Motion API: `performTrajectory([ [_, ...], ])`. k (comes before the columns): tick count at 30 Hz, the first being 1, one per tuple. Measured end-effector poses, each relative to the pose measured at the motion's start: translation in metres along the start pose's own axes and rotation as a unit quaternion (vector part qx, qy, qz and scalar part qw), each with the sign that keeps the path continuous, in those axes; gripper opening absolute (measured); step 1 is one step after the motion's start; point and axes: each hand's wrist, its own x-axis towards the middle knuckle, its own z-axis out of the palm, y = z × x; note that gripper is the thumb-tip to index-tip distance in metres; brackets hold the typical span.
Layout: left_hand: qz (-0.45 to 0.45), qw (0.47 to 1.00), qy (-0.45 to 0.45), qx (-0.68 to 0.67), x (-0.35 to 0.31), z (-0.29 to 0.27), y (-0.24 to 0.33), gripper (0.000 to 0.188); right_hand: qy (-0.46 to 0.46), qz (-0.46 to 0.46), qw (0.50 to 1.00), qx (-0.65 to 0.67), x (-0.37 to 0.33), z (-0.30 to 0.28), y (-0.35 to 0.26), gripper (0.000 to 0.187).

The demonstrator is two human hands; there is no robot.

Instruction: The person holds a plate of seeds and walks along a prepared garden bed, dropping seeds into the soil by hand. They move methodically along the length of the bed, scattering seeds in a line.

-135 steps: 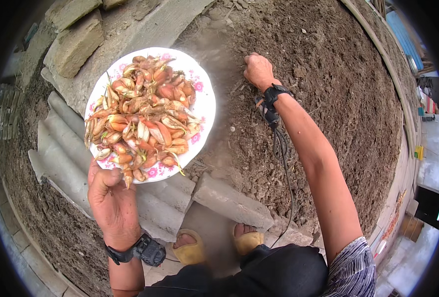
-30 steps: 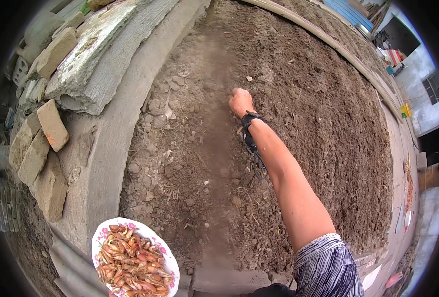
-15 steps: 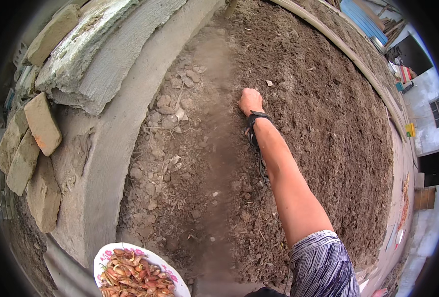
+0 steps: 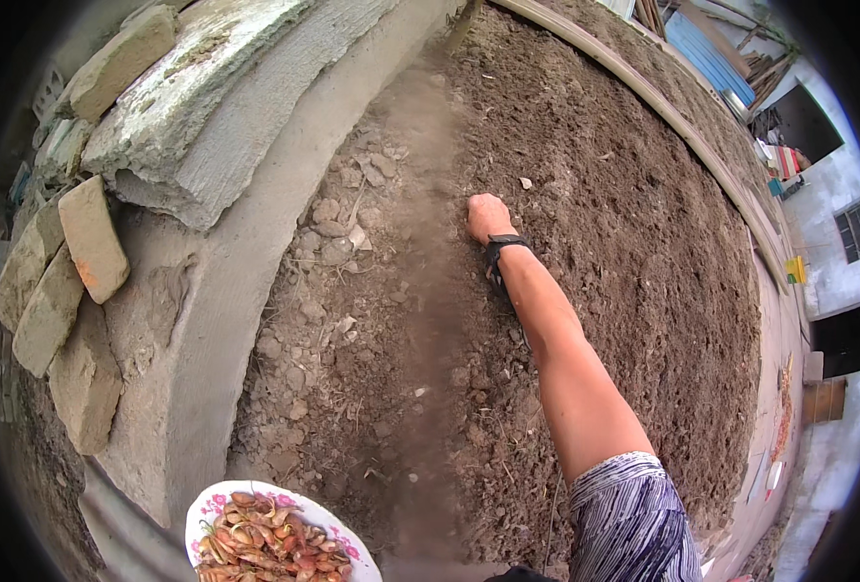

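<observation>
My right hand (image 4: 489,217) is down at the dark tilled soil (image 4: 634,291), its fingers curled into a fist. Whatever the fingers hold is hidden beneath the hand. A black strap circles that wrist, and a patterned sleeve covers the upper arm. At the lower left, a white plate (image 4: 357,543) with pink flowers on its rim carries a heap of small reddish-brown shallot bulbs (image 4: 270,543), some with thin sprouts. The plate's near part is cut off by the picture's edge. My left hand does not show.
Concrete edging (image 4: 207,369) runs along the left, with a large broken slab (image 4: 207,126) and several loose bricks (image 4: 94,240) on it. Clods and stones (image 4: 333,247) lie beside the edging. A pale pole or pipe (image 4: 634,82) borders the soil's far right. A blurred strip crosses the middle.
The whole view has shifted slightly, so the bed's far part sits lower in the picture. My right hand stays closed at about the same spot of soil.
</observation>
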Motion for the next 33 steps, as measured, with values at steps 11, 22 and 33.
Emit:
performTrajectory([
  [11, 0.037, 0.996, -0.054, -0.054, -0.002, 0.006, 0.003, 0.058, 0.018, 0.025, 0.968, 0.247, -0.045, -0.002, 0.020, 0.037],
  [22, 0.132, 0.977, -0.148, -0.080, 0.023, -0.016, -0.015, 0.063, 0.074, -0.088, 0.974, 0.193, -0.191, -0.018, 0.003, 0.018],
  [33, 0.142, 0.949, -0.251, -0.127, 0.028, -0.006, -0.017, 0.056, 0.110, -0.073, 0.962, 0.239, -0.367, -0.018, -0.010, 0.019],
])
